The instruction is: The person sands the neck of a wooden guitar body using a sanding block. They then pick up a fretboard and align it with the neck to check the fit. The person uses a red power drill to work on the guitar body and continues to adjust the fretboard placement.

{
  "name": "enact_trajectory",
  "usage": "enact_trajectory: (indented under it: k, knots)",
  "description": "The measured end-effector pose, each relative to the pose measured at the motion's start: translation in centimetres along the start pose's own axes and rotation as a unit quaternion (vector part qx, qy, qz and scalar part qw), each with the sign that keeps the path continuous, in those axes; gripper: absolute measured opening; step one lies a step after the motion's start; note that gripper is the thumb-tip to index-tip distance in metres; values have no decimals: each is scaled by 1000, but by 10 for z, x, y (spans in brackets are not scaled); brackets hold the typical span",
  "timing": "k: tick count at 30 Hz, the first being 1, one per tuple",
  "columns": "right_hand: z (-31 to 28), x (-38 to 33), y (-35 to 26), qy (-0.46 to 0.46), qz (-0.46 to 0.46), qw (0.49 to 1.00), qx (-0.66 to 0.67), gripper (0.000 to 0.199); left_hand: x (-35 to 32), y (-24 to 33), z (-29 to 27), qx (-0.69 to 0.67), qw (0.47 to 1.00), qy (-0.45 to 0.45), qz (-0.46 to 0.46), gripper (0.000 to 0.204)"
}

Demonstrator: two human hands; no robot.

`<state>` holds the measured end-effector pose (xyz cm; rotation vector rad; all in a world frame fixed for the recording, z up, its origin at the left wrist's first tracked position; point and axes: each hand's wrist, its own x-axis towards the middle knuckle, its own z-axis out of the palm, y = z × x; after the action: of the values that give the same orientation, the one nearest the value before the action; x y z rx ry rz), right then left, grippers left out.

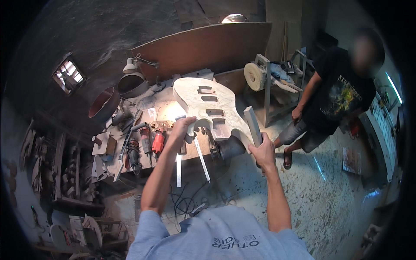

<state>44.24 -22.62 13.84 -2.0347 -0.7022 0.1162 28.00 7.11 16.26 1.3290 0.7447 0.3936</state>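
Note:
A pale, unfinished electric guitar body (pixel 223 99) with several rectangular cut-outs lies ahead of me over the workbench, its two horns toward me. My left hand (pixel 185 125) is closed on the left horn, beside a small grey piece at the fingers. Closed round the lower end of a long, pale rectangular block (pixel 252 122) is my right hand (pixel 262 152), next to the tip of the right horn. The block stands up tilted, its upper end leaning left. Most of the right fingers are hidden behind the block and hand, so I cannot tell whether they also touch the horn.
Red power tools (pixel 158 142), a black one (pixel 133 155) and metal rulers (pixel 202 159) crowd the bench (pixel 162 102) at left. A lamp (pixel 129 66) stands behind. Cables (pixel 186 201) lie on the floor. Another person (pixel 342 93) stands at right, near a buffing wheel (pixel 254 77).

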Motion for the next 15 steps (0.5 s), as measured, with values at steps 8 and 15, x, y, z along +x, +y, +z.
enact_trajectory:
  k: [8, 15]
  knots:
    - [43, -11, 11, -57, 78, 955, 282, 44, -46, 150, 44, 407, 904, 33, 124, 58]
    - [77, -23, 0, -88, 83, 941, 315, 33, -41, 165, 66, 525, 837, 21, 151, 67]
